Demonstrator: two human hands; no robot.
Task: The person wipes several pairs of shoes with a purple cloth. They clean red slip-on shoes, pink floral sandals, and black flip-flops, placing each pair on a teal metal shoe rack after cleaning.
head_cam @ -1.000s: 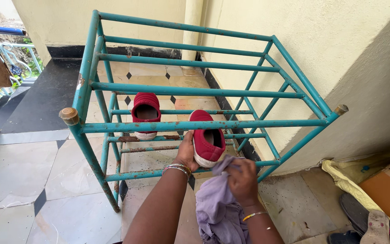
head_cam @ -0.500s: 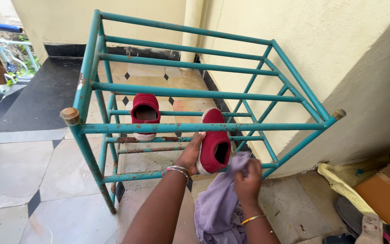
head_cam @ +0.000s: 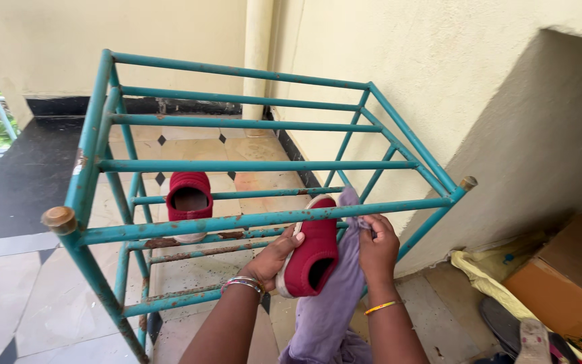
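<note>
From my feed I see pale cream walls (head_cam: 479, 74) meeting at a corner, where a round cream pipe (head_cam: 257, 54) runs down to the floor. A black skirting band (head_cam: 48, 106) lines the base of the far wall. The floor (head_cam: 15, 296) is light tile set with small black diamonds, and a dark slab (head_cam: 15, 182) lies on the left. A teal metal rack (head_cam: 237, 165), rusted in spots, stands against the right wall, which steps back into a shaded recess (head_cam: 547, 148). A cardboard box (head_cam: 567, 283) and a yellow bag (head_cam: 479, 273) lie low right. Daylight and greenery show far left
</note>
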